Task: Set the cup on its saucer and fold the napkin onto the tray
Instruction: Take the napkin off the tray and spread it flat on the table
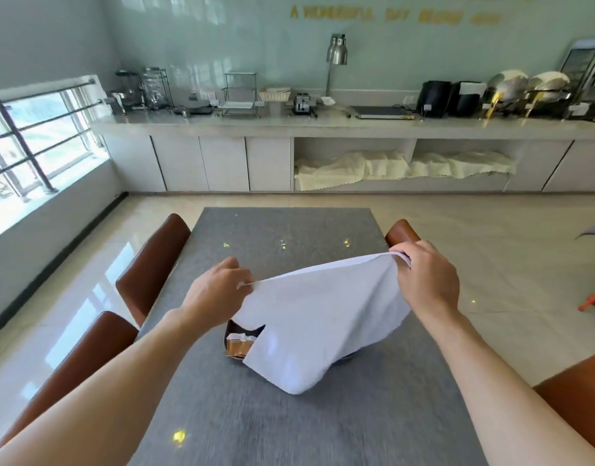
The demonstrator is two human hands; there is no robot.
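Note:
A white cloth napkin (319, 317) hangs spread in the air over the middle of the grey table (289, 425). My left hand (215, 294) pinches its upper left corner and my right hand (427, 280) pinches its upper right corner. Its lower edge droops down to the tabletop. Behind the cloth, a dark tray (229, 327) shows only at its left end, with brown and white packets (239, 346) in it. The cup and saucer are hidden from view.
Brown chairs stand along the table's left side (148, 264), at the far right (402, 232) and at the near right (578, 395). A long counter (323, 124) with appliances runs along the back wall. A barred window (27, 142) is at the left.

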